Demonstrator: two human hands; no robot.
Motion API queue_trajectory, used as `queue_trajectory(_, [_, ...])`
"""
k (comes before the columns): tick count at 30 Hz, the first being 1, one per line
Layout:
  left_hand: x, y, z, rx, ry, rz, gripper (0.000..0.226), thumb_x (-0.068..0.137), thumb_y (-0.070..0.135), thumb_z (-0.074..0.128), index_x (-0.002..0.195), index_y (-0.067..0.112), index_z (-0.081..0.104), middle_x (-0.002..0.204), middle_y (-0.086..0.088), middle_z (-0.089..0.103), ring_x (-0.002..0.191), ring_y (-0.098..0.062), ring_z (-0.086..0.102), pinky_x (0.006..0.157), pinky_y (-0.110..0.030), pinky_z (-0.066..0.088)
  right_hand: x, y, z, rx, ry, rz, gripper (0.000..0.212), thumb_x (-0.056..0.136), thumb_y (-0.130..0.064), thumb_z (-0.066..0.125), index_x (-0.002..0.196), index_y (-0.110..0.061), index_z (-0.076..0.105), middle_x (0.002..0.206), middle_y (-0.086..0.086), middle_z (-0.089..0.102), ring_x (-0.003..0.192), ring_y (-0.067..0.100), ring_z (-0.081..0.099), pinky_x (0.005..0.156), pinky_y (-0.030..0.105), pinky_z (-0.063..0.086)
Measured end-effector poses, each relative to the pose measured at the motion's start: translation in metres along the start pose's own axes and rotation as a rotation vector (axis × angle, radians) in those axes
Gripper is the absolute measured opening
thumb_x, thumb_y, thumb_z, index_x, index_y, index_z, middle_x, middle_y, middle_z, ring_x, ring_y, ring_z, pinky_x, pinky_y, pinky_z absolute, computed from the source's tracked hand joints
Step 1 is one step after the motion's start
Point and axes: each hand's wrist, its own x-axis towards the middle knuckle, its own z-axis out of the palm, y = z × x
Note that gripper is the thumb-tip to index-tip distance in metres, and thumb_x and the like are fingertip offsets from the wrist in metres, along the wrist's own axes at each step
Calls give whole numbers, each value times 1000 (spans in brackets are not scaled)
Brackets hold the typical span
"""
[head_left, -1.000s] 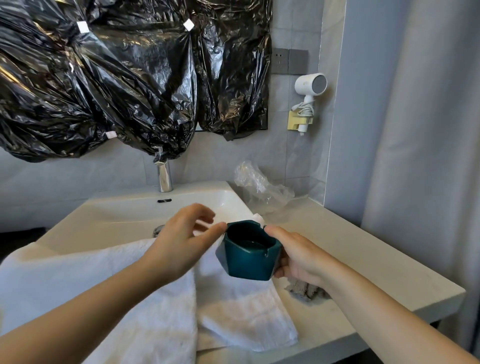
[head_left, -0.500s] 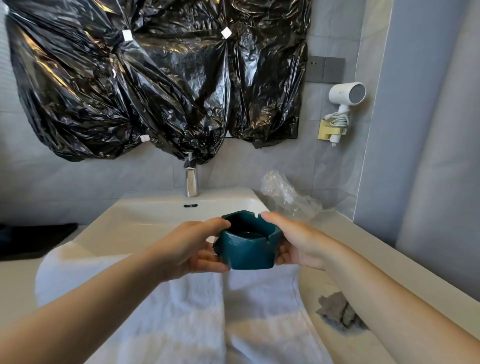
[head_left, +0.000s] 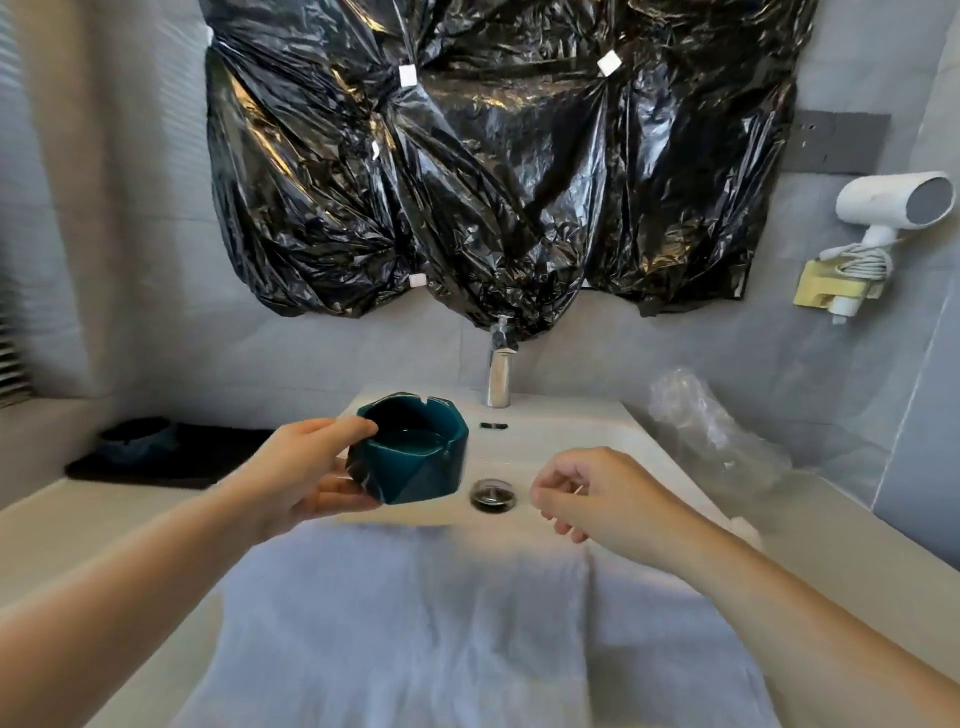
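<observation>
The left hand clasps, thumb on top; the right hand hangs free, fingers loosely curled.

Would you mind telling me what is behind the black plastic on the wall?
Grey wall shows around the black plastic; its lower edge overhangs the tap. Whatever it covers is hidden.
</observation>
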Motion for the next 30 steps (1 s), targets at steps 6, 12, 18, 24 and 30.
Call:
queue_trajectory(6, [46, 3, -91, -76, 235, 22, 18, 92, 16, 62, 106, 4, 63, 100, -23, 68, 79, -36, 69, 61, -45, 61, 72, -50, 53, -112, -73, -157, 13, 87, -29, 63, 80, -20, 68, 70, -8, 63, 61, 5, 55, 61, 27, 48])
queue_trajectory(12, [94, -13, -164, -122, 427, -27, 21, 92, 18, 62, 111, 8, 58, 112, -20, 63, 83, -39, 69, 58, -48, 60, 138, -74, 111, -126, -85, -281, 12, 87, -27, 61, 82, -21, 70, 73, -8, 65, 62, 2, 53, 61, 21, 46])
queue_trajectory(18, [148, -42, -209, -93, 531, -99, 32, 92, 22, 63, 121, 13, 54, 117, -18, 62, 88, -37, 69, 63, -48, 61, 194, -79, 148, -182, -116, -309, 11, 85, -24, 59, 82, -24, 71, 80, -9, 68, 75, 6, 61, 73, 31, 53])
queue_trajectory(24, [209, -73, -232, -57, 607, -152, 32, 89, 25, 67, 116, 12, 55, 114, -13, 63, 83, -35, 71, 67, -48, 61, 241, -76, 175, -201, -118, -344, 12, 87, -26, 57, 81, -31, 67, 81, -14, 65, 76, 3, 60, 67, 23, 51])
queue_trajectory(30, [251, -85, -243, -39, 636, -158, 25, 88, 24, 68, 107, 14, 55, 116, -9, 57, 89, -36, 67, 52, -39, 61, 249, -63, 180, -246, -105, -364, 12, 90, -31, 54, 90, -32, 65, 83, -14, 65, 77, 3, 58, 72, 24, 52])
